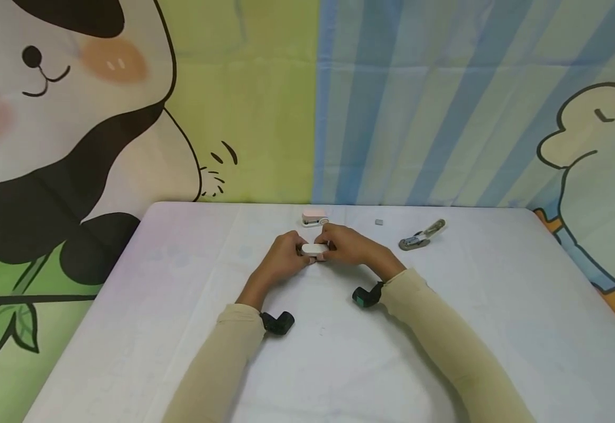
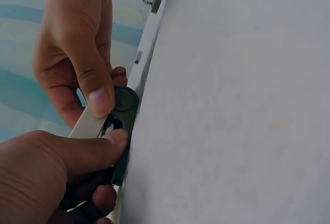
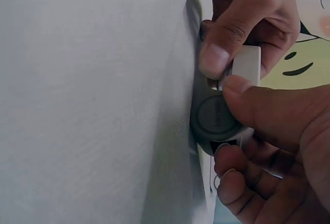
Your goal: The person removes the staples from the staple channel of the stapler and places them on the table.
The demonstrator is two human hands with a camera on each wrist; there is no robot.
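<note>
Both hands hold a small stapler with a white top (image 1: 314, 249) and a dark green-grey body (image 3: 215, 116), low over the table. My left hand (image 1: 284, 258) grips one end, its thumb (image 2: 98, 152) on the side by a gap in the body. At the other end, my right hand (image 1: 346, 244) pinches the stapler, thumb near the round disc on its side and fingers curled at the end. In the right wrist view the two thumbs lie close together across the gap. The palms hide part of the stapler.
A pink and white stapler (image 1: 313, 216) stands just behind the hands. To the right lie a small grey block (image 1: 379, 222), like a strip of staples, and a grey-brown stapler (image 1: 422, 236) with its arm raised. The white-covered table (image 1: 180, 329) meets a printed curtain at the back.
</note>
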